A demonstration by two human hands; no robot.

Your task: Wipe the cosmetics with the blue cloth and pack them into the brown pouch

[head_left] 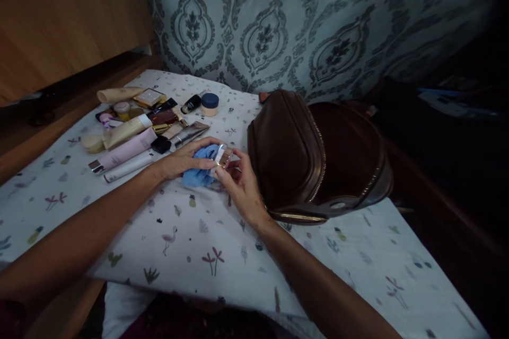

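My left hand [185, 159] is closed around a crumpled blue cloth [196, 177], its fingers reaching the near side of a small cosmetic case. That case [223, 157], shiny with clear and copper-toned parts, sits between both hands above the table. My right hand [243, 184] pinches its other side with thumb and fingers. The cloth lies against the case's left side; its exact contents are too small to make out. To the right of my right hand stands a dark brown leather bag [286, 148] with gold zippers.
Left of my hands lie several cosmetics, among them a pink tube [125, 149], a white tube [128, 168], a beige tube [125, 131] and a blue-lidded jar [209, 104]. A patterned cloth covers the table [175, 259]. A wooden cabinet [71, 21] stands at the left, a papered wall [262, 32] behind.
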